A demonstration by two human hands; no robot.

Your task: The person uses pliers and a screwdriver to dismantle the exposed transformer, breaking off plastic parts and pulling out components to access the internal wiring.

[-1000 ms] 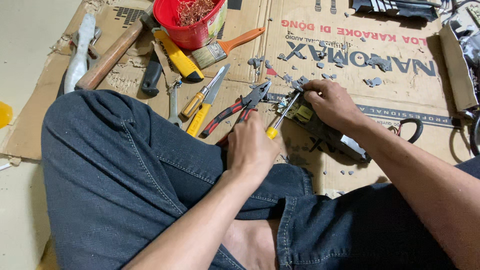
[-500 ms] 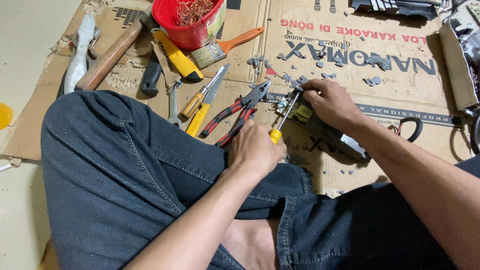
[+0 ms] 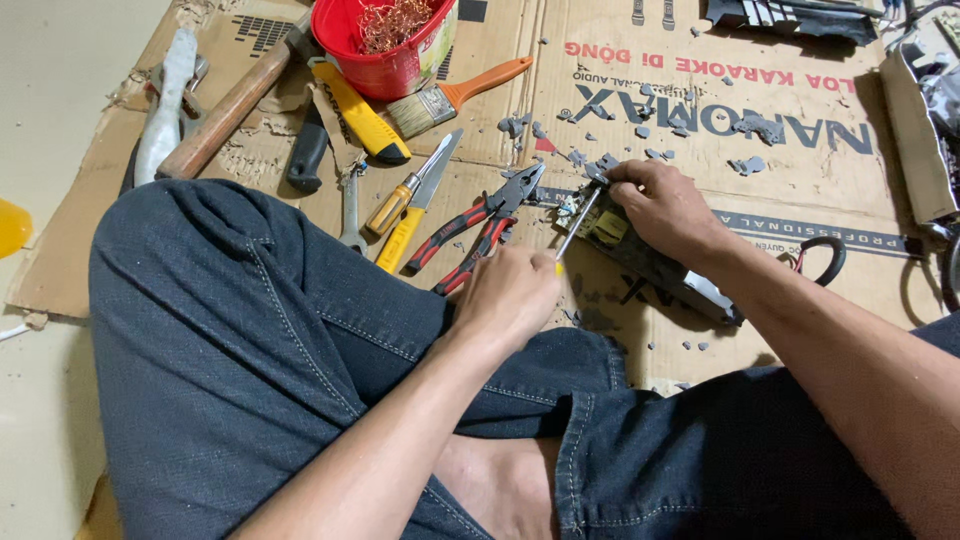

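My left hand (image 3: 510,295) is closed around the yellow handle of a screwdriver (image 3: 577,226), whose metal shaft slants up to the end of a dark circuit board (image 3: 655,265). My right hand (image 3: 665,205) presses on that board and pinches a small part at its far end. The board lies on flattened cardboard (image 3: 820,120) in front of my crossed legs in dark jeans. Red-handled pliers (image 3: 480,225) lie just left of the screwdriver tip.
To the left lie a yellow-handled screwdriver (image 3: 398,205), a metal blade (image 3: 435,170), a small wrench (image 3: 350,205), a yellow utility knife (image 3: 360,110), a paintbrush (image 3: 455,95) and a wooden-handled hammer (image 3: 225,115). A red tub (image 3: 375,70) holds copper wire. Several grey chips litter the cardboard.
My left hand has shifted slightly toward me, so it now covers almost all of the screwdriver's yellow handle. My right hand stays on the board.
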